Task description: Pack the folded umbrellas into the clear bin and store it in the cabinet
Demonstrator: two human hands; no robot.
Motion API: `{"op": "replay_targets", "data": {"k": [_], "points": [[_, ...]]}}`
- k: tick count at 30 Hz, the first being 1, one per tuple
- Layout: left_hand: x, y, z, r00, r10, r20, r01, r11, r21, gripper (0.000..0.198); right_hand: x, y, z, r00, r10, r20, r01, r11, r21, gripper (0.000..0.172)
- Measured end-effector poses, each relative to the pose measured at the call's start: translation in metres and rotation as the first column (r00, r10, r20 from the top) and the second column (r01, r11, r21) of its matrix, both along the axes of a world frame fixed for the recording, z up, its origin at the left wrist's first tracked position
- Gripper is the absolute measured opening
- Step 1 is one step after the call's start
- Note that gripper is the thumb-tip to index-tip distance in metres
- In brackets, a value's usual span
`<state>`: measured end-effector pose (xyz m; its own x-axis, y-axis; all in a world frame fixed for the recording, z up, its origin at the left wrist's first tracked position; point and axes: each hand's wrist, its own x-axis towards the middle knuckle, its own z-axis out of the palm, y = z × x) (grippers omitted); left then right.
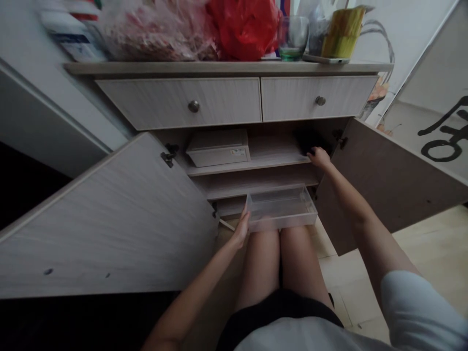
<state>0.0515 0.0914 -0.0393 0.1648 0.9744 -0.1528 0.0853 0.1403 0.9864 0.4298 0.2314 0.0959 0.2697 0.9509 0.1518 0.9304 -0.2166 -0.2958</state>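
Observation:
My left hand (242, 228) grips the left end of a clear plastic box (281, 222), which rests over my knees with its open side up. Nothing shows inside the box. At the right end of the cabinet's upper shelf, my right hand (319, 158) has its fingers closed on the edge of a dark item (309, 140). Shadow hides what kind of item it is. On the same shelf, towards the left, sits a white lidded box (219, 148) with a small label.
Both cabinet doors, the left door (120, 224) and the right door (391, 180), stand swung outward beside my arms. Two drawers with round knobs (193, 106) are closed above. Plastic bags (244, 29), a glass (293, 39) and a yellow container (342, 33) stand on the top.

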Motion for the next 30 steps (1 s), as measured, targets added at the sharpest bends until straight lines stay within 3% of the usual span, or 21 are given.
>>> {"op": "replay_targets", "data": {"k": [3, 6, 15, 19, 27, 30], "points": [[-0.002, 0.000, -0.002, 0.999, 0.044, 0.005, -0.044, 0.999, -0.012, 0.071, -0.006, 0.040, -0.001, 0.996, -0.092, 0.017, 0.093, 0.989, -0.112, 0.052], [-0.004, 0.000, -0.004, 0.998, 0.064, -0.011, -0.064, 0.998, 0.004, 0.070, -0.013, 0.058, -0.008, 0.994, -0.108, 0.022, 0.110, 0.982, -0.156, 0.049], [-0.007, -0.004, -0.001, 0.998, 0.058, -0.019, -0.057, 0.997, 0.052, 0.066, -0.035, 0.056, -0.025, 0.974, -0.197, 0.108, 0.204, 0.978, -0.054, 0.049], [-0.005, -0.005, 0.002, 0.997, 0.050, -0.051, -0.048, 0.998, 0.039, 0.062, -0.035, 0.057, -0.027, 0.968, -0.248, 0.030, 0.249, 0.965, -0.087, 0.064], [-0.005, -0.003, -0.001, 0.996, 0.059, -0.062, -0.060, 0.998, -0.011, 0.065, -0.022, 0.044, -0.036, 0.987, -0.122, -0.100, 0.124, 0.992, 0.020, 0.061], [-0.007, 0.000, -0.007, 0.998, 0.043, -0.047, -0.044, 0.999, -0.012, 0.068, -0.016, 0.022, -0.034, 0.983, 0.053, -0.177, -0.036, 0.994, 0.100, 0.061]]}}
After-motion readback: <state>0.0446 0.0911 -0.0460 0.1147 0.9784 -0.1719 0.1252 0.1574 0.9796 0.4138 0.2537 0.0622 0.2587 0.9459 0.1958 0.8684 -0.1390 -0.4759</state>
